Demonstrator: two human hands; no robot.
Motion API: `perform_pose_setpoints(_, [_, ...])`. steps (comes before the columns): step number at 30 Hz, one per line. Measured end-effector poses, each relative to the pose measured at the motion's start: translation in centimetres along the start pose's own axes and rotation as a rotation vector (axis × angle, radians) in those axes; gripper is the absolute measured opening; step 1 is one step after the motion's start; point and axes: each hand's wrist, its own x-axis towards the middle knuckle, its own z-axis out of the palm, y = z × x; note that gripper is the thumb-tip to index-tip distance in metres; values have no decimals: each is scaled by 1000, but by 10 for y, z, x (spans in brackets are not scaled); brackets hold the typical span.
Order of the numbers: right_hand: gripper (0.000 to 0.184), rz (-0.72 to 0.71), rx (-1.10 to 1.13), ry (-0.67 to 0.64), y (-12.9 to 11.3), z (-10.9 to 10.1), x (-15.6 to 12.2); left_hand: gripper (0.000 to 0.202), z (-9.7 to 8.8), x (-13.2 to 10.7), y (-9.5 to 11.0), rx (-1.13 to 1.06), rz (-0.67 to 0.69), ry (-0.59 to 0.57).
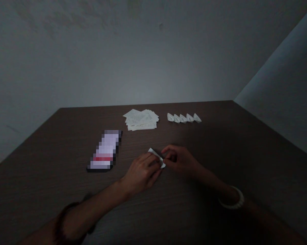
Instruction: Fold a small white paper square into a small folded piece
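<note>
— Starting with the head view, what is the left hand (143, 172) doing?
— It is grasping a white paper slip (156, 154), its fingers lying over the middle and covering much of it. The slip is sitting near the middle of the brown worktop (66, 136), one end showing beyond the fingers.

— And the right hand (181, 161)?
— It is meeting the slip's other end, the fingers curling and the thumb tip reaching the edge. I cannot tell whether it is gripping the paper or only touching it.

— Is any writing showing?
— A stack of paper sheets (142, 119) is lying farther back, spreading unevenly, and the top ones are carrying faint grey print. It is too small and dim for reading.

— What is resting right of the stack?
— Five folded paper pieces (183, 118) are standing in a row, close together, with faint marks that I cannot make out.

— Any label on the phone (104, 149)?
— It is lying left of the left hand, slanting, its screen glowing pale lilac with a red bar near the bottom. Coarse blocks are hiding whatever it is displaying.

— And the wrists?
— The right one is wearing a pale bracelet (241, 197), the left a dark band (59, 223).
</note>
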Motion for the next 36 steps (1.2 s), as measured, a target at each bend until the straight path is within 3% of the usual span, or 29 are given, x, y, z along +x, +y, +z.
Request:
perform_pose_setpoints(6, [24,-139,-234,5,-6,-6,-6,17,0,5,-2,-154,-48,-50])
perform_pose_setpoints(9, [12,-246,-398,44,-11,-13,-17,16,-1,9,-1,-227,-94,-46])
perform_pose_setpoints(16, [17,-443,-724,-76,-11,-14,-50,13,-2,18,1,-311,-226,-55])
perform_pose_setpoints(36, [33,-387,-860,-118,-13,-7,-51,12,6,25,1,-271,-349,-46])
